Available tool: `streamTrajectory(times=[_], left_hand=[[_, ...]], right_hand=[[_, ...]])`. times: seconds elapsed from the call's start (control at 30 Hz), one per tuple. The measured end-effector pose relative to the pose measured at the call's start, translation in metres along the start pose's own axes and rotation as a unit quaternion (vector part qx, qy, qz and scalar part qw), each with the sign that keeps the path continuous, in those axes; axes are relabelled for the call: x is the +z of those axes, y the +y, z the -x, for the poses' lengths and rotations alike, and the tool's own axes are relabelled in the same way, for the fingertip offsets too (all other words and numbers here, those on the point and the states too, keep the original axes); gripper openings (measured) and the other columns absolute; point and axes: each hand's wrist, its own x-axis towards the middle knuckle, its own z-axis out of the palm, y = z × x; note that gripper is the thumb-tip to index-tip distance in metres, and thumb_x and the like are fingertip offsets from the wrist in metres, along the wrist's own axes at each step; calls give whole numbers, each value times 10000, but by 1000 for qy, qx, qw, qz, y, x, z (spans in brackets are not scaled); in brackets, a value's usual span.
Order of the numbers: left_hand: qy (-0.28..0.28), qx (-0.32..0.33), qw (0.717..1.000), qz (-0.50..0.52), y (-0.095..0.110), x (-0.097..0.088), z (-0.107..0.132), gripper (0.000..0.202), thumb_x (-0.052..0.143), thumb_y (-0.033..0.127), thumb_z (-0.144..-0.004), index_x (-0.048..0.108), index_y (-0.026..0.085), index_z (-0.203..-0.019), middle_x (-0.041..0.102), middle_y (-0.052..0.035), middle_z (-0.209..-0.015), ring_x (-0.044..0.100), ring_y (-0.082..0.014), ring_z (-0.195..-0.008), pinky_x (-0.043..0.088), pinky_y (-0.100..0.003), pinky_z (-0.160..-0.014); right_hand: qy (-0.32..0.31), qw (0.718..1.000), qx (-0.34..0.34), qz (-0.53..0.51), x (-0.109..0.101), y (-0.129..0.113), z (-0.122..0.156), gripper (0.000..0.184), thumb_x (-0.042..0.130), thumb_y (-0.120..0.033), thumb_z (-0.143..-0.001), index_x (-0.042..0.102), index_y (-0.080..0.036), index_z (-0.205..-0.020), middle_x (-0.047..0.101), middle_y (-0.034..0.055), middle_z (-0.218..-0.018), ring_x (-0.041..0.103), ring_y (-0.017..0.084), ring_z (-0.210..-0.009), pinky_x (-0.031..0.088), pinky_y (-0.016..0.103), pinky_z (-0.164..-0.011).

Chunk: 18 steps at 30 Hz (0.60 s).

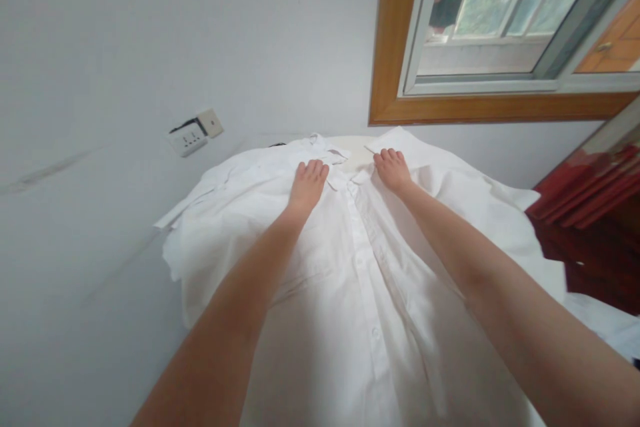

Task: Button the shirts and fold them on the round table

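A white button-up shirt lies spread out, face up, its button front running toward me and its collar at the far end. My left hand is closed on the cloth left of the collar, fingers bent over it. On the other side, my right hand grips the shirt beside the collar opening, with its fingers curled at the edge. Both fingertips are partly hidden. Creases run down the right front panel, and the sleeves reach out to both sides.
A pale wall stands behind the shirt, with a white socket and a beige wall plate. At upper right is a wood-framed window. Red folded cloth hangs at the right over a dark red floor.
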Motion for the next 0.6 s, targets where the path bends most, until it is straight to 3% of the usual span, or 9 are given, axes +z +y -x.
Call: streamTrajectory(times=[0.1,0.2,0.3,0.43,0.53,0.6], left_hand=[[-4,-14,1000,-10,25,-3,11,385,330,109,-889,514,172,-1222,486,-179,-1296,368,-334,-1248,245,-527,-1007],[-26,-27,999,-3,52,-11,22,312,366,131,-887,578,164,-1114,557,-168,-1153,450,-322,-1152,335,-473,-939],[-78,-2,996,45,73,-15,33,271,395,139,-878,635,180,-997,599,-120,-1024,523,-277,-1031,410,-402,-863],[-102,2,987,127,84,-4,50,258,407,158,-890,648,173,-981,621,-90,-959,565,-219,-939,443,-347,-858],[-60,-46,984,162,85,6,63,236,419,122,-880,639,165,-954,618,-89,-963,559,-206,-964,439,-343,-895],[-33,-76,981,177,85,10,70,246,416,82,-866,628,170,-954,617,-84,-976,551,-202,-985,435,-344,-911]], right_hand=[[-4,1000,2,-20,-21,-11,1,316,375,-131,-901,613,-141,-1110,579,171,-1113,453,295,-1074,308,400,-881],[-61,994,-14,-86,-49,-25,12,315,408,-108,-870,656,-150,-1060,628,141,-1074,535,258,-996,365,340,-829],[-124,980,-60,-146,-65,-38,40,324,424,-99,-847,690,-156,-1022,683,103,-1016,596,213,-934,390,286,-817],[-169,974,-64,-139,-59,-51,84,331,439,-73,-825,704,-144,-1009,705,111,-992,626,215,-911,403,277,-798],[-177,975,-21,-131,-48,-58,106,305,438,-67,-834,702,-125,-975,704,128,-945,630,216,-878,404,275,-766],[-149,977,5,-149,-43,-62,116,288,432,-80,-851,700,-131,-944,697,120,-917,622,206,-877,399,269,-774]])
